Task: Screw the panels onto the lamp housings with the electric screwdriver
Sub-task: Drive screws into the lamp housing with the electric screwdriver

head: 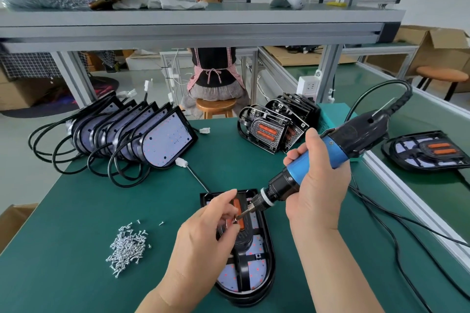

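Near edge of desk: housing (244,296) lies flat, panel (244,242) seated in it.
Screw (235,221): tiny, at the bit tip above the panel's far half; looks not yet in a hole.
Risk: driver (318,160) leans steeply from the right, so the screw may go in crooked or drop. The bit could also slip, scar the panel or nick nearby fingertips.
Left hand (203,236): thumb and forefinger pinch the screw, other fingers curled over the panel.
Right hand (318,185): fist wrapped round the driver's blue barrel.
Cable (396,244): trails toward the right edge.
Pile (127,246): loose screws, left of the housing.
Far edge: stack of housings (152,140) at left, stack of panels (274,129) in the middle.
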